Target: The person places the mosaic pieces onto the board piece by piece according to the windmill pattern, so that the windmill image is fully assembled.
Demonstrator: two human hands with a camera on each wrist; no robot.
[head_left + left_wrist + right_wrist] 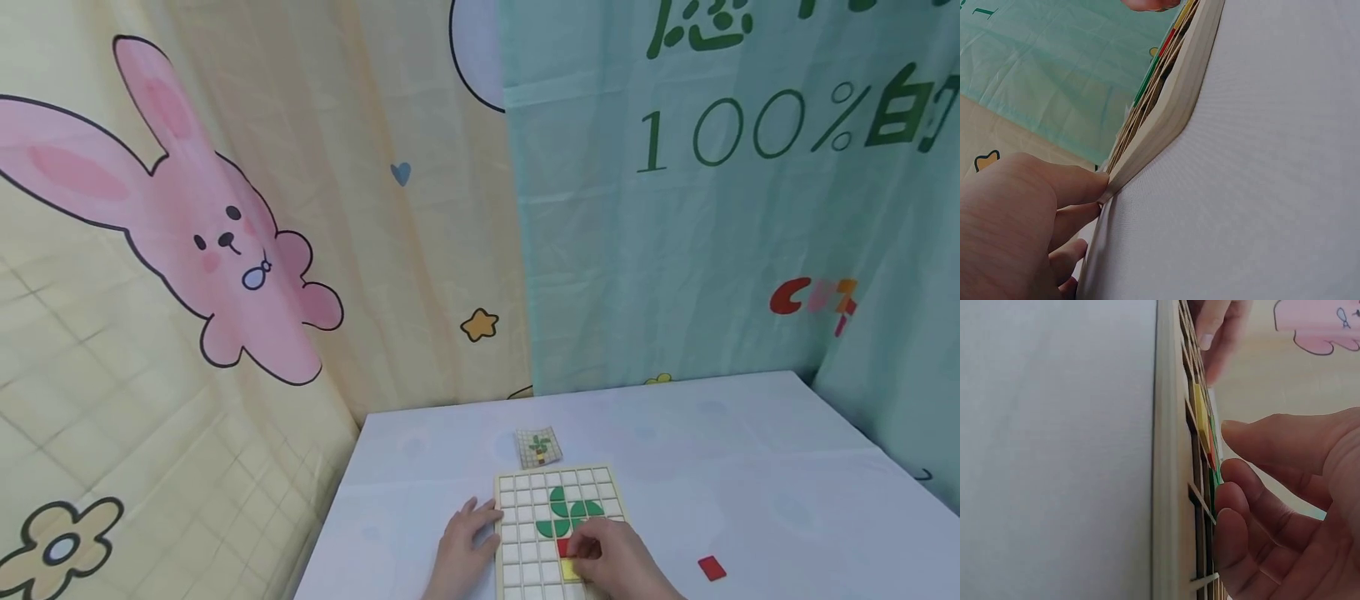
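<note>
A wooden grid board (530,573) with pale square cells lies on the table. Several green rounded pieces (553,528) fill cells in its upper middle, with a red tile (563,547) below them and a yellow tile (569,570) under that. My left hand (460,550) is at the board's left side, fingers spread and fingertips touching its wooden edge (1169,106). Over the yellow tile, my right hand (618,557) has loosely bent fingers. In the right wrist view its thumb (1272,437) and forefinger stand apart beside the red and yellow tiles, nothing between them.
A loose red tile (712,568) lies on the white tablecloth (750,475) to the right. Beyond the board's far edge is a small card (537,447) picturing a green, red and yellow pattern. Printed curtains (420,275) hang behind and beside the table.
</note>
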